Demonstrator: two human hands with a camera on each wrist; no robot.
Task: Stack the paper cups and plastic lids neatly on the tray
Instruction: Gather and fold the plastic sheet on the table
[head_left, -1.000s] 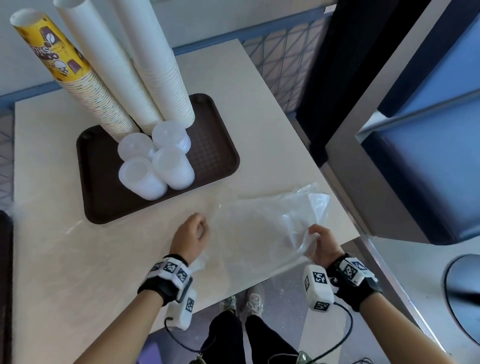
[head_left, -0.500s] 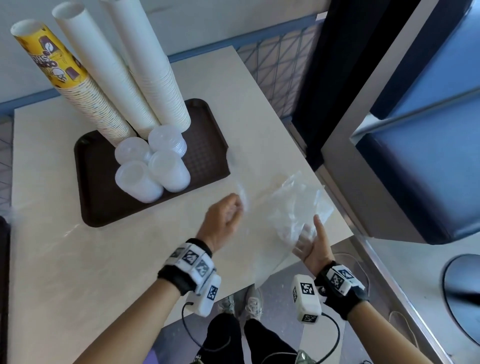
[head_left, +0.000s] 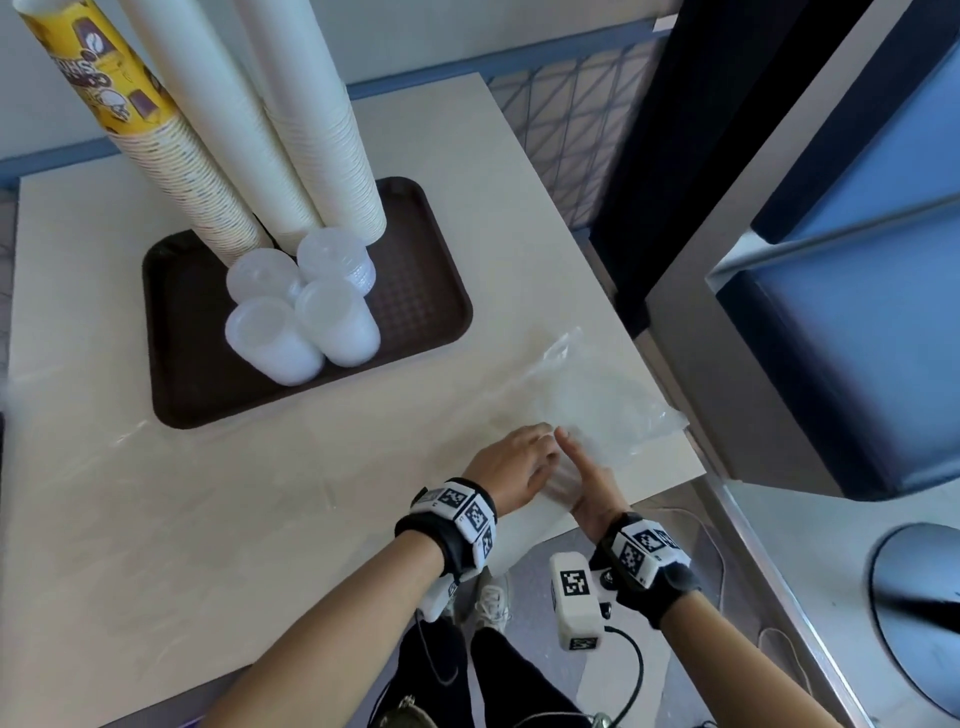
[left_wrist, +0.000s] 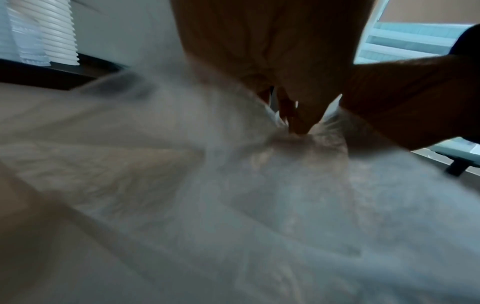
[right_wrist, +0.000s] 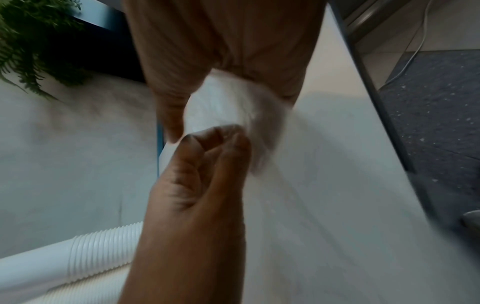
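**Inspector:** While the hands are off the tray, state where the task items stand.

**Operator:** I find the paper cups (head_left: 291, 156) in three tall columns, leaning, at the far side of the brown tray (head_left: 431, 312). Four stacks of plastic lids (head_left: 304, 312) stand just in front of them, touching one another. The tray sits on the table (head_left: 156, 519), its long axis running left to right.

**Inspector:** And the hands?

**Operator:** Both are at the table's near right corner, well apart from the tray, which lies ahead and to the left. My left hand (head_left: 511, 462) is the nearer to it. In the wrist views its fingers are curled, pinching a clear plastic bag (head_left: 597, 405); my right hand (head_left: 589, 480) meets it there, thumb and fingers closed on the same film.

**Inspector:** Judgement?

**Operator:** Stacking appears done; I judge this is wrapper clearance. Any return to the tray favours the left hand.
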